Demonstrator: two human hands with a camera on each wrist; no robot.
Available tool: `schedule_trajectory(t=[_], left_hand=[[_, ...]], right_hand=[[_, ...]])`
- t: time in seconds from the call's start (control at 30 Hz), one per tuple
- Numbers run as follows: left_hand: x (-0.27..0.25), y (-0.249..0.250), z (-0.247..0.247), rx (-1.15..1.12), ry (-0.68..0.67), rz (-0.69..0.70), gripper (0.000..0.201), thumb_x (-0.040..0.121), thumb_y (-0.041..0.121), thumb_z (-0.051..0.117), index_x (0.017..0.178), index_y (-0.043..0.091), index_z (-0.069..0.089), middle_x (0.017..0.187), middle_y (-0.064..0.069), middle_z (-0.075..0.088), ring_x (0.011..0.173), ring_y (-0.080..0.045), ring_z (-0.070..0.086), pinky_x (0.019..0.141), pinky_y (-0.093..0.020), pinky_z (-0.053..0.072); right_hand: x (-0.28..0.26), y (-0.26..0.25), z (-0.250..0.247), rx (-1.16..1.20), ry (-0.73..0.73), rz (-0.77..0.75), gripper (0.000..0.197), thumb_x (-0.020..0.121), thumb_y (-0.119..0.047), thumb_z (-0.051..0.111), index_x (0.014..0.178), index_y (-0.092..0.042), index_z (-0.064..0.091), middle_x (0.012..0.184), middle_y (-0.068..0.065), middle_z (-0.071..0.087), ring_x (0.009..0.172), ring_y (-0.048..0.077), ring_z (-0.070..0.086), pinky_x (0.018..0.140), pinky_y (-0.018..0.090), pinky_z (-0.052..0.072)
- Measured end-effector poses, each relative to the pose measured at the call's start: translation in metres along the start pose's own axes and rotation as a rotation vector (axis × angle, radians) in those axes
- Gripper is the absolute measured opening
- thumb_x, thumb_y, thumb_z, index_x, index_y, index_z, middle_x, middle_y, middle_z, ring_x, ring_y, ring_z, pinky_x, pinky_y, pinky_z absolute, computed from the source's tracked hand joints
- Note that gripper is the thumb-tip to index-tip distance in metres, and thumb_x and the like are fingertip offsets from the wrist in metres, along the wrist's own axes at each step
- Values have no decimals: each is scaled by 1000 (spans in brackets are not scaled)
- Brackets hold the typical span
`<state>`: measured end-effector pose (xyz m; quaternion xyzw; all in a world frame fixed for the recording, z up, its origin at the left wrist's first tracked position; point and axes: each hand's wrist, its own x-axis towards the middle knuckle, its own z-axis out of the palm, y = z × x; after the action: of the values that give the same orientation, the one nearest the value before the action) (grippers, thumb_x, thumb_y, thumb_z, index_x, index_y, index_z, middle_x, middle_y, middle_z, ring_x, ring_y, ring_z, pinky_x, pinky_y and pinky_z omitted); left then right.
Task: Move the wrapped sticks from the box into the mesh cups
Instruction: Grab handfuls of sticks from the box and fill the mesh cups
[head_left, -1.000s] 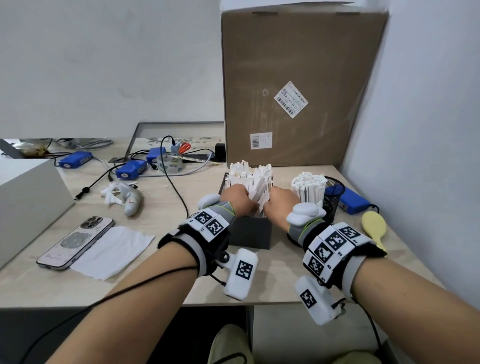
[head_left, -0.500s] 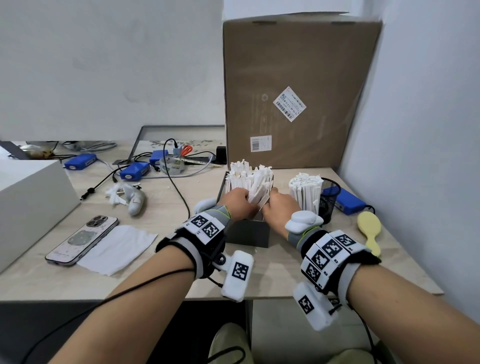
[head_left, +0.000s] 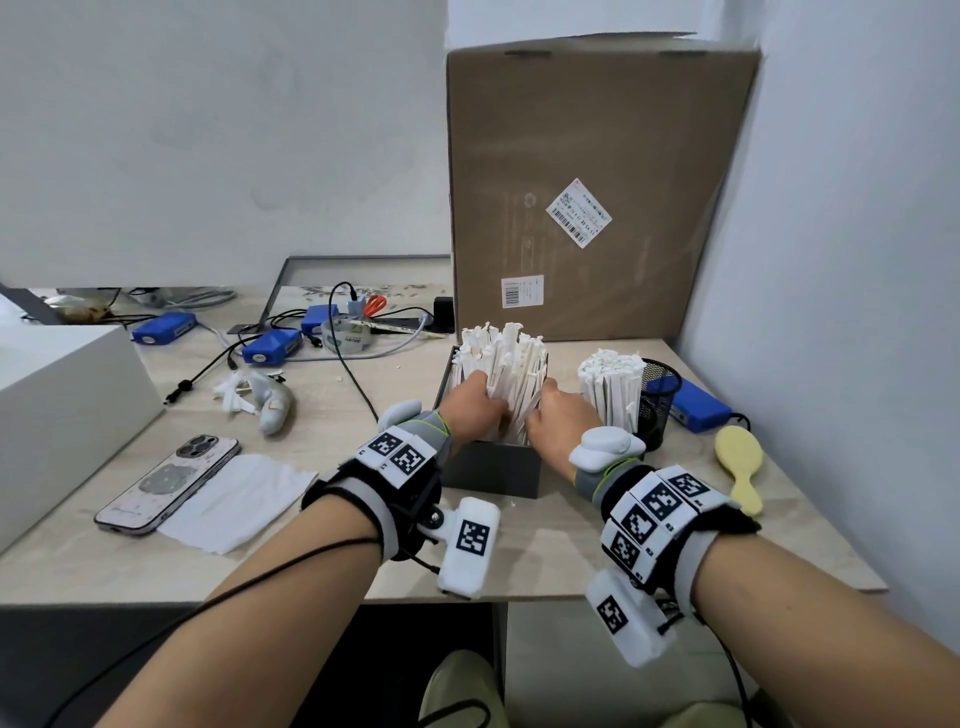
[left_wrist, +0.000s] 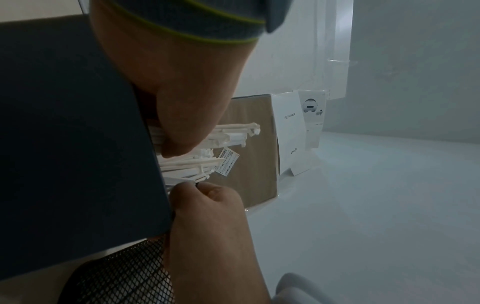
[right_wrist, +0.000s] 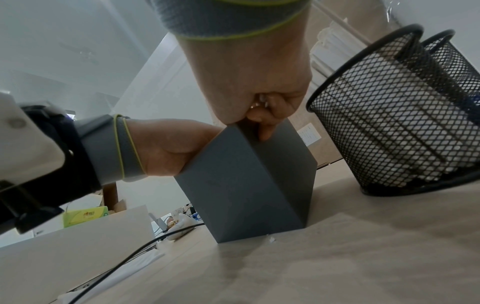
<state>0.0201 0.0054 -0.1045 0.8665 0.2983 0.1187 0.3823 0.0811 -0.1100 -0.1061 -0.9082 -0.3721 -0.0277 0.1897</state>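
A dark grey box stands near the table's front edge, packed with upright white wrapped sticks. My left hand reaches into the box from the left, its fingers curled round a bunch of sticks. My right hand reaches in from the right and pinches sticks at the rim. The left wrist view shows my thumb on the sticks. In the right wrist view my right hand's curled fingers sit on the box edge. One mesh cup, right of the box, is full of sticks; a second mesh cup stands behind it.
A tall cardboard carton stands behind the box, with the wall close on the right. A yellow hairbrush and a blue device lie right of the cups. A phone, a paper tissue, cables and a white box occupy the left.
Both hands stay at the box and have shifted slightly among the sticks, sitting a little further apart. The view has moved a little.
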Motion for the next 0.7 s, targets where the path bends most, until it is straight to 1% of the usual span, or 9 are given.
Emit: schedule_trajectory(t=[0.03,0.1,0.13,0.2,0.33,0.43,0.5,0.6,0.7], left_hand=[[-3,3,0,-2,-1,18,36,82,20,57,116,9,56,114,-12,65,106,-30,60,97,-41,48],[-9,7,0,-18,-9,51,31,86,17,57,116,8,59,113,-8,65,105,-25,60,95,-31,47],[-9,7,1,-16,-14,62,28,88,16,57,115,8,61,112,-9,66,103,-24,60,91,-27,46],[-9,8,3,-2,-21,84,25,89,19,59,111,8,64,110,-11,68,96,-22,61,84,-26,45],[-9,10,0,36,-25,91,25,88,18,61,108,5,66,109,-16,68,102,-29,63,81,-26,44],[-9,11,-2,25,-58,95,25,88,18,62,108,4,66,109,-18,68,103,-32,63,84,-30,48],[-10,11,-2,-9,-66,104,25,88,16,61,110,5,64,109,-18,67,97,-30,63,86,-32,49],[-12,11,-2,-112,-113,114,20,88,11,60,107,11,62,98,-13,64,85,-21,57,86,-36,52],[-14,10,-4,-121,-189,149,16,87,9,61,103,13,60,95,-9,62,85,-19,56,86,-36,53]], right_hand=[[1,1,0,2,-1,-2,36,94,-15,39,125,3,41,108,23,64,99,40,61,66,33,36],[1,1,1,5,0,-8,38,94,-16,40,127,3,41,108,23,64,100,40,60,67,33,35],[2,2,1,9,2,-11,38,94,-16,39,127,3,40,108,23,64,100,40,60,67,33,35],[2,2,1,12,-2,-10,38,95,-16,38,127,3,40,108,23,64,100,39,61,66,33,35],[3,2,0,20,-3,-9,33,94,-17,39,121,2,44,108,23,64,100,40,60,67,33,35],[4,2,0,23,-10,-7,32,94,-17,39,120,2,44,108,23,64,100,40,60,66,33,34],[4,3,0,22,-16,-5,34,94,-18,40,121,2,43,109,23,64,100,40,60,66,33,35],[6,3,1,33,-24,-3,33,95,-19,41,122,1,44,110,22,64,102,39,60,67,33,35],[8,4,2,47,-18,3,31,95,-19,41,119,0,46,110,21,64,102,39,60,68,33,36]])
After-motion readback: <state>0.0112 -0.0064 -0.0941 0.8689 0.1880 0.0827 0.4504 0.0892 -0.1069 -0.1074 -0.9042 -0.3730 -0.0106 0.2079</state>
